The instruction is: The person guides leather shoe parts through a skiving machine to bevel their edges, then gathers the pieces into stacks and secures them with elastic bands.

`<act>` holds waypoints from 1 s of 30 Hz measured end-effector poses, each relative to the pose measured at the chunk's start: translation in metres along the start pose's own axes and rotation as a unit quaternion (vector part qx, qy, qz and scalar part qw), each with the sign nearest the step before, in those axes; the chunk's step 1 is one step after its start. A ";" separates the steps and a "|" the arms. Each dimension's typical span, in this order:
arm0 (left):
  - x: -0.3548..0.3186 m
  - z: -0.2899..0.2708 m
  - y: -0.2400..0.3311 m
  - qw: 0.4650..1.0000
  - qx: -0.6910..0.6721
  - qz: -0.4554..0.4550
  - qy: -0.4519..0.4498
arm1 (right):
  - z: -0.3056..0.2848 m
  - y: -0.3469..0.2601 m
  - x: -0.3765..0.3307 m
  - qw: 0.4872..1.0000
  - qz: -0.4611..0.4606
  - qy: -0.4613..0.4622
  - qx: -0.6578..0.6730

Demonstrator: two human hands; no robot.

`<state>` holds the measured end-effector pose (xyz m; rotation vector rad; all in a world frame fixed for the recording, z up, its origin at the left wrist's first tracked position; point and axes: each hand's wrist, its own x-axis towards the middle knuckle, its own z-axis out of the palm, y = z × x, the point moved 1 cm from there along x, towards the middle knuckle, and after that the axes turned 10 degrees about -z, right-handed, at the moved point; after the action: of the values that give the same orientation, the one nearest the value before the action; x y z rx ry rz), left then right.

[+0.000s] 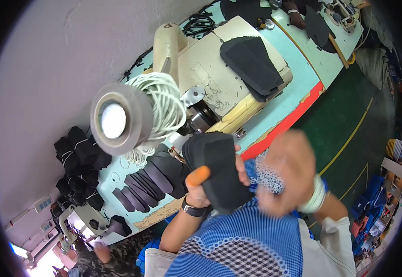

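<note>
My left hand [198, 193] is closed around a thick stack of black fabric pieces [219, 166], held in front of my apron. An orange finger cover [198, 176] is on its thumb, which presses on the top piece, and its fingertips show at the far edge. My right hand [289, 173] is to the right of the stack, apart from it. Motion smears its fingers, so what it holds, if anything, cannot be made out. Bundled pale cord [315, 196] is looped around my right wrist.
A sewing machine [201, 74] stands on the pale table, another black stack [251, 67] on its bed. White cord [161, 99] hangs by a round lamp [120, 119]. Dark pieces [143, 187] lie fanned on the left; tied black bundles [78, 152] are beyond. Another person's hand [101, 253] is lower left.
</note>
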<state>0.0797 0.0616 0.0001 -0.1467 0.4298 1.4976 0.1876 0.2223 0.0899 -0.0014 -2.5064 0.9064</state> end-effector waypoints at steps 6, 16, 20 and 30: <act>-0.009 0.004 -0.014 0.995 -0.020 0.018 -0.096 | 0.012 0.135 0.004 0.919 -0.120 -0.173 -0.333; 0.002 0.011 -0.024 0.995 -0.065 0.066 -0.032 | 0.012 0.063 -0.011 0.965 -0.176 -0.013 -0.194; 0.004 0.005 -0.034 0.994 -0.105 -0.034 -0.025 | 0.028 -0.025 -0.048 0.964 -0.216 -0.101 -0.116; -0.042 -0.009 -0.039 0.993 -0.020 -0.103 -0.048 | 0.021 -0.015 -0.028 0.983 0.085 -0.012 0.163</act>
<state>0.1153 0.0161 0.0002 -0.1459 0.2972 1.3041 0.2060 0.1933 0.0728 -0.0992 -2.3778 1.3857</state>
